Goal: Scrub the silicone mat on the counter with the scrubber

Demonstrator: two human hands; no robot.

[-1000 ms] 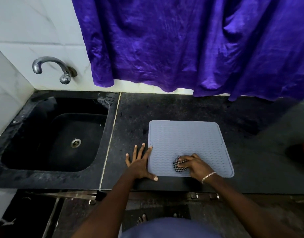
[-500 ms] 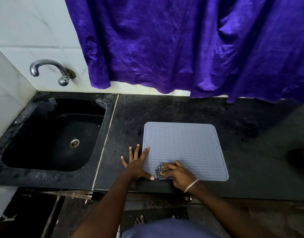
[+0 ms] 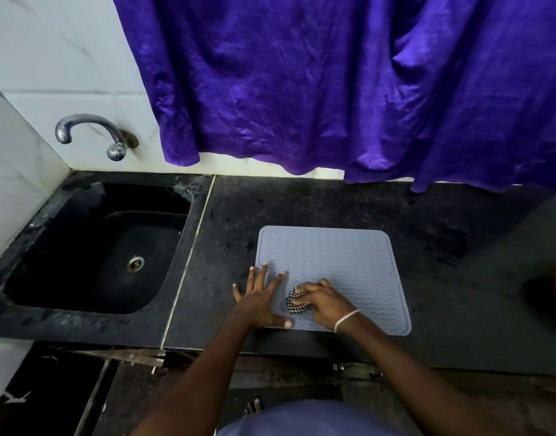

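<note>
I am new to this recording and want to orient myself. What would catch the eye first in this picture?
The large purple curtain hanging over the wall behind the black counter. Next, the pale grey ribbed silicone mat on that counter, where the right hand presses a black-and-white checked scrubber while the left hand lies flat on the mat's left edge.

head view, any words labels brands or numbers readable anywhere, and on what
None can be read.
The silicone mat shows only a wavy raised pattern.
The scrubber under the right hand shows only a check pattern.
The tap, purple curtain and sink carry no visible marking.
</note>
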